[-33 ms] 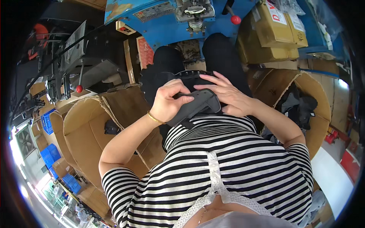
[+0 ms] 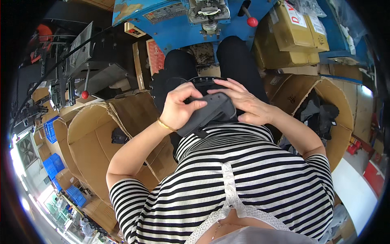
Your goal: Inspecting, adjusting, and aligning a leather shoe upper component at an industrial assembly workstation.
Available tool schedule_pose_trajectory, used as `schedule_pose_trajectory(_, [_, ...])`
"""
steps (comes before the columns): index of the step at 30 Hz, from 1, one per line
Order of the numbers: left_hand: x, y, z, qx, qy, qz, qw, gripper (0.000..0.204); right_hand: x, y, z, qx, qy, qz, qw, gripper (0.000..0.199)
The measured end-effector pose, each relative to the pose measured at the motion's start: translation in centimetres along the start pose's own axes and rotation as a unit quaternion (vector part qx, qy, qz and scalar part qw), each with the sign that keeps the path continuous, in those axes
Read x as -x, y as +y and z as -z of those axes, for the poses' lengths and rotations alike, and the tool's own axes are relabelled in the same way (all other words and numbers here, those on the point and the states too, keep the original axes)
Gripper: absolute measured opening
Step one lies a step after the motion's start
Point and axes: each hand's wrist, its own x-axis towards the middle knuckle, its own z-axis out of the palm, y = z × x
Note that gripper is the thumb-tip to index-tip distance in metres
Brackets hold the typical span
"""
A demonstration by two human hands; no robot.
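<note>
Over my lap lies a dark grey, flat-looking piece (image 2: 215, 109) with rounded corners and a narrow tab at its lower end; its exact kind is unclear. My left hand (image 2: 178, 106), with a gold bracelet at the wrist, pinches its left edge between thumb and bent fingers. My right hand (image 2: 245, 102) rests along the right side, fingers stretched out over the upper edge and thumb lower down. Just beyond the hands a black curved edge (image 2: 206, 79) shows several small shiny spots. Whether it belongs to the same piece is hidden by my fingers.
A blue machine (image 2: 162, 30) stands ahead of my knees, with a red-knobbed lever (image 2: 252, 22). Open cardboard boxes flank me on the left (image 2: 91, 134) and right (image 2: 345, 118); the right one holds black items (image 2: 321, 112). Closed cartons (image 2: 290, 36) sit front right.
</note>
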Motion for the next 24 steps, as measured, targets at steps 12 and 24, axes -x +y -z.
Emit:
schedule_pose_trajectory(12, [-3.6, 4.1, 0.1, 0.023, 0.059, 0.081, 0.995, 0.015, -2.2, -1.5, 2.9, 0.014, 0.162, -0.09, 0.983, 0.044])
schedule_pose_trajectory(24, [-7.0, 10.9, 6.2, -0.397, -0.072, -0.251, 0.88, 0.065, -0.5, -0.8, 8.4, -0.314, 0.288, -0.223, 0.877, 0.034])
